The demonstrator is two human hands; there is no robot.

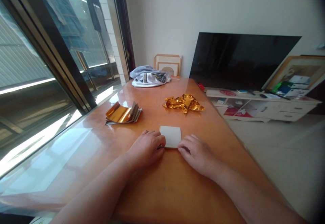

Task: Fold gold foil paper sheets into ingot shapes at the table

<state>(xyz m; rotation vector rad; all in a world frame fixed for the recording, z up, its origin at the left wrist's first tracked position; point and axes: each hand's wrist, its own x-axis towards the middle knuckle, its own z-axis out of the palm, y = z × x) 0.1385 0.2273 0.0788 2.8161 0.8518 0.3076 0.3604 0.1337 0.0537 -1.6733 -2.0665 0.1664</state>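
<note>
A small square sheet of paper (171,136), pale grey-white on its upper side, lies flat on the table in front of me. My left hand (149,146) is at its left edge, with curled fingers and thumb closed on the near left corner. At the near right corner, the thumb and fingertips of my right hand (194,151) pinch the edge. Farther off to the left sits a stack of gold foil paper (120,113), curling up at its right end. Several folded gold foil pieces (184,103) lie in a heap beyond the sheet, to the right.
The glossy brown table (162,190) stretches away from me. A bundle of grey cloth (149,76) lies at its far end, before leaning frames (167,63). Glass sliding doors (76,41) stand left. A television (241,61) and white cabinet (269,109) are at right.
</note>
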